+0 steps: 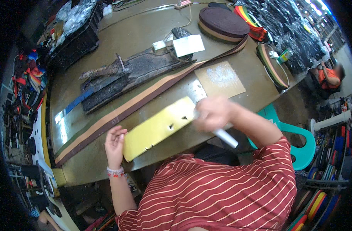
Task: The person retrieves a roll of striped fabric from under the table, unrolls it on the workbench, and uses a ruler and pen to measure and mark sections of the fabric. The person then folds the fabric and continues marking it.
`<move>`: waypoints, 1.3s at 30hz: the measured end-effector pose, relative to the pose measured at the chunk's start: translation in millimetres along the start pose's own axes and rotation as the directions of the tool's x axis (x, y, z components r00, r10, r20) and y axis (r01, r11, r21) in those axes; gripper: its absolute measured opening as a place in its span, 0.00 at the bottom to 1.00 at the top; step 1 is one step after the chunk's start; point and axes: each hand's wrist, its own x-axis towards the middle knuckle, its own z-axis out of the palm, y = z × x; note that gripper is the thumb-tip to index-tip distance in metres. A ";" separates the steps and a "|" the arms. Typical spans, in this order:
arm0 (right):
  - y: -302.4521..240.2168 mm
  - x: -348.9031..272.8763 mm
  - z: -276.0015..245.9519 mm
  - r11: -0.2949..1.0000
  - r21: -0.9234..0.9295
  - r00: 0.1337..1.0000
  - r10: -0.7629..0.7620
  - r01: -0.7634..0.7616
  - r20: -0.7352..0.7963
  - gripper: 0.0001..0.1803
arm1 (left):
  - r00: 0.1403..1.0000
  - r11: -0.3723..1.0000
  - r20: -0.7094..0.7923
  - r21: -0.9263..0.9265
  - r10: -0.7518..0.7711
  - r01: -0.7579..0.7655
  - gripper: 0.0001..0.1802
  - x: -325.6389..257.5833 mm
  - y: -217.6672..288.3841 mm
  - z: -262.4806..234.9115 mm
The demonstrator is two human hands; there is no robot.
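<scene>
A yellow board (156, 131) with several small notches and holes lies slantwise at the near edge of the table. Beside its left end is my left hand (114, 143), fingers loosely bent and apart, the thumb close to the board's corner. My right hand (214, 113), blurred by motion, is closed around a tool with a white handle (226, 138) at the board's right end; the tool's working end cannot be made out. Behind the board a green, tan and brown striped webbing strap (129, 101) stretches across the table, running from a large roll (224, 24).
A dark, worn slab (145, 71) with a blue strip (78, 101) lies beyond the strap. Further items are a cardboard square (221, 79), a white card (188, 45), a black crate (77, 40) and a smaller strap coil (271, 65). A teal stool (297, 133) stands right; a person in orange (330, 79) sits beyond.
</scene>
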 end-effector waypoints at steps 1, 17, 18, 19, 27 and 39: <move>23.8 -6.6 -25.4 0.949 -0.310 0.980 -0.005 -0.059 -0.201 0.05 | 0.997 0.989 0.028 0.132 -0.078 0.074 0.16 3.4 0.4 6.4; 320.5 -73.0 -140.0 0.217 -0.398 0.425 0.703 -0.891 -0.570 0.38 | 0.902 0.256 0.298 0.888 0.312 -0.382 0.22 53.9 0.8 -18.0; 316.8 -76.6 -138.2 0.171 -0.396 0.390 0.715 -0.902 -0.580 0.38 | 0.912 0.256 0.281 0.897 0.299 -0.360 0.21 50.3 2.1 -27.3; 311.7 -80.5 -136.4 0.128 -0.396 0.363 0.708 -0.909 -0.606 0.39 | 0.920 0.273 0.244 0.904 0.306 -0.330 0.21 48.4 2.3 -37.4; 227.8 -75.1 -134.8 0.364 -0.209 0.420 0.800 -0.908 -0.429 0.31 | 0.922 0.313 0.153 0.910 0.357 -0.272 0.21 5.2 -15.1 -92.7; 106.0 -150.8 -73.8 0.288 -0.732 0.597 0.778 -0.617 -0.197 0.14 | 0.943 0.271 0.292 0.906 0.162 -0.327 0.17 -25.4 -0.3 -74.7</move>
